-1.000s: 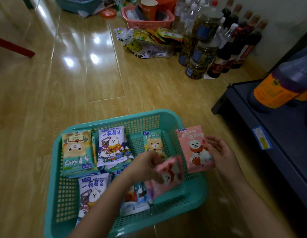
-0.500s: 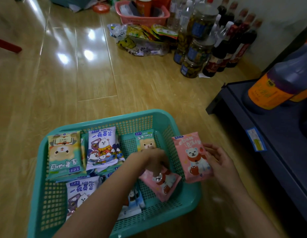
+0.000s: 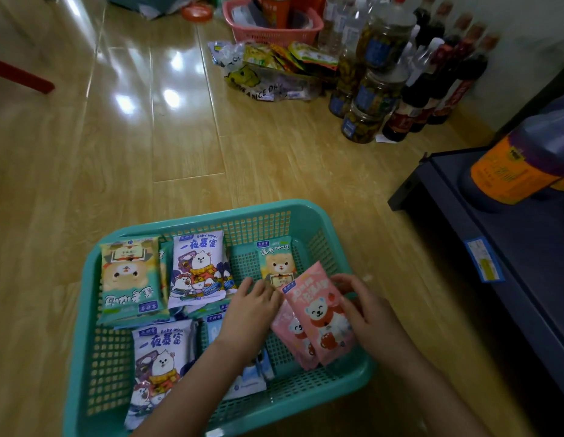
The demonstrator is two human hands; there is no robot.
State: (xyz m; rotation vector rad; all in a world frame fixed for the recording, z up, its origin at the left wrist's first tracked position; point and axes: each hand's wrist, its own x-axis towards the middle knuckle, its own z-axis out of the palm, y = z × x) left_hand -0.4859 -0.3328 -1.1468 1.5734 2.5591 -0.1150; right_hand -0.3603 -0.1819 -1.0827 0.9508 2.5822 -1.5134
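Note:
A teal plastic basket (image 3: 211, 216) on the wooden floor holds several wipe packs: green bear packs (image 3: 129, 279), white-and-purple packs (image 3: 198, 266) and two pink bear packs. My right hand (image 3: 365, 310) holds the upper pink pack (image 3: 318, 310) by its right edge, laid over the lower pink pack (image 3: 293, 339) in the basket's right part. My left hand (image 3: 249, 307) rests with its fingers at the upper pink pack's left edge. A small green bear pack (image 3: 276, 263) lies just behind the hands.
A dark shelf (image 3: 510, 247) with a big orange-labelled bottle (image 3: 520, 165) stands at the right. Jars (image 3: 369, 99), dark bottles (image 3: 432, 80), snack bags (image 3: 274, 70) and a pink basket (image 3: 274, 29) crowd the far floor. Bare wooden floor lies left of the teal basket.
My left hand let go of the first pink pack in the basket. My right hand moved the second pink pack left and down onto it; my left hand now touches that pack.

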